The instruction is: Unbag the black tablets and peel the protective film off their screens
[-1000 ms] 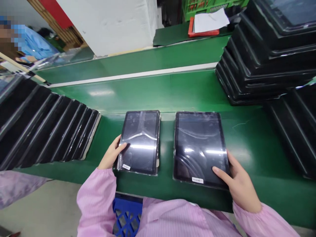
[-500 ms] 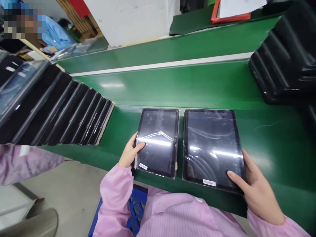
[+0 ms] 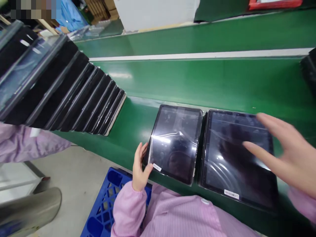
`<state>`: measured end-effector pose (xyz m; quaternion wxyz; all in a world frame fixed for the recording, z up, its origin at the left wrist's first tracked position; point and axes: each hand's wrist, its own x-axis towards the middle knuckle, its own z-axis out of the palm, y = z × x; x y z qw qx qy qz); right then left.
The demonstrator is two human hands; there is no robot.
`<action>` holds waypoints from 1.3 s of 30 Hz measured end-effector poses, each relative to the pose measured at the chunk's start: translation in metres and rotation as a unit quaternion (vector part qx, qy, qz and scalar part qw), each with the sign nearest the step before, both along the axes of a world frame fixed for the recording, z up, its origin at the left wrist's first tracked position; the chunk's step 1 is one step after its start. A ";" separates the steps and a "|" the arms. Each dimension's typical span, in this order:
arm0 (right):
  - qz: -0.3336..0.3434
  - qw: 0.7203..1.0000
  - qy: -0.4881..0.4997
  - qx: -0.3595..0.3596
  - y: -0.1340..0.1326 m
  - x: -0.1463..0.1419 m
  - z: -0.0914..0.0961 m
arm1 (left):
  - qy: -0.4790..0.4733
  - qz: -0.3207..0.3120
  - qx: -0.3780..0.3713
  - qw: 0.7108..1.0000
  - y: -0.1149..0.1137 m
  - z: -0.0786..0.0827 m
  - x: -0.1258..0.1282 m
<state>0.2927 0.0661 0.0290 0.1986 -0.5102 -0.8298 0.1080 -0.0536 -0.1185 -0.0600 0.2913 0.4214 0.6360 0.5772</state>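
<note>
Left hand (image 3: 140, 168) curled at the lower left corner of the smaller tablet (image 3: 175, 144), thumb on the front near the edge, fingers behind the side edge: has hold of it. Right hand (image 3: 286, 151) open, fingers spread over the larger tablet (image 3: 237, 161); fingertips appear raised above the screen, with a dark reflection beneath them. No contact that I can confirm.

Both tablets lie flat, dark screens up, wrapped in clear plastic film (image 3: 177, 131), side by side with only a narrow gap. They sit at the near edge of the green surface (image 3: 222, 82), each with a small white label, the one on the smaller tablet (image 3: 157, 167) and the one on the larger (image 3: 231, 194) both near the lower edge.

To the left, a overlapping row of black trays (image 3: 74, 89) holds film-covered screens. A black tray stack (image 3: 309, 70) is cut off at the right edge. Below the surface edge, a blue plastic crate (image 3: 106, 204) sits on the floor (image 3: 66, 168), beside the person's pink sleeve (image 3: 128, 205). Lilac fabric (image 3: 24, 144) at far left belongs to someone nearby. Beyond the green belts, a white box (image 3: 153, 13) stands; a co-worker in blue (image 3: 70, 14) is at top left.
</note>
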 end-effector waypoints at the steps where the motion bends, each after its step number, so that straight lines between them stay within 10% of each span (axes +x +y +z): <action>1: 0.057 0.998 0.006 -0.001 0.014 -0.020 0.009 | 0.030 0.017 -0.003 0.999 -0.007 -0.004 0.005; 10: 0.181 0.980 -0.065 -0.042 0.097 -0.128 0.007 | 0.113 0.234 -0.020 0.965 -0.013 -0.023 0.020; 19: 0.243 0.968 0.006 -0.069 0.093 -0.143 -0.008 | 0.168 0.130 0.126 0.969 -0.018 -0.029 0.026; 29: 0.225 0.974 0.011 -0.039 0.091 -0.147 -0.017 | 0.446 -0.047 0.079 0.890 -0.014 0.009 -0.008; 39: 0.225 0.973 0.014 -0.042 0.094 -0.147 -0.020 | 0.503 -0.148 -0.028 0.851 0.000 0.052 -0.053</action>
